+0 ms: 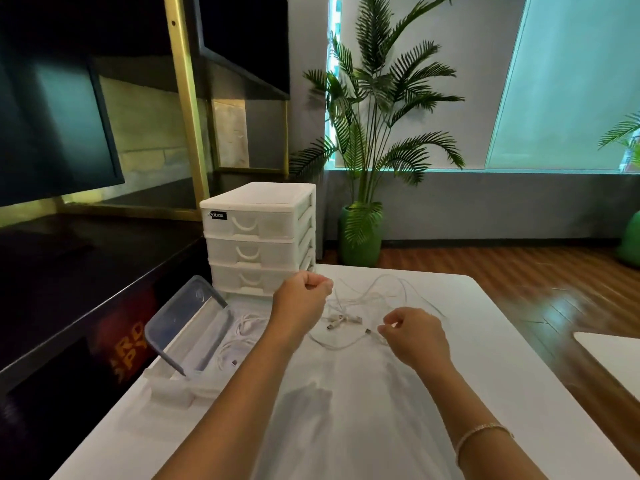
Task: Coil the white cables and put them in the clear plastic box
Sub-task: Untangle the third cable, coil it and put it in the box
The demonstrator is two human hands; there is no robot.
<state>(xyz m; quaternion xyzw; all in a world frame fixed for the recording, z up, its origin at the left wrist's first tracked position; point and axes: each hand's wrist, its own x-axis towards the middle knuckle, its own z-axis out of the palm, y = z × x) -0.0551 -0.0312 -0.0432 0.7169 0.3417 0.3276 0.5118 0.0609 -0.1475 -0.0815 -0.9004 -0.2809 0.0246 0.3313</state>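
A tangle of loose white cables (374, 299) lies on the white table (485, 341), plugs toward me. My left hand (304, 299) is raised above the tangle with fingers curled, pinching a cable strand. My right hand (415, 334) pinches another cable near its plug end, low over the table. The clear plastic box (207, 344) stands at the table's left edge with its lid (187, 323) tilted open. Coiled white cables (242, 330) lie inside it.
A white three-drawer organiser (259, 237) stands at the table's far left corner, just behind the box. A black cabinet (69, 289) runs along the left. Beyond the table are a potted palm (363, 202) and wooden floor. A second white surface (613, 358) shows at the right.
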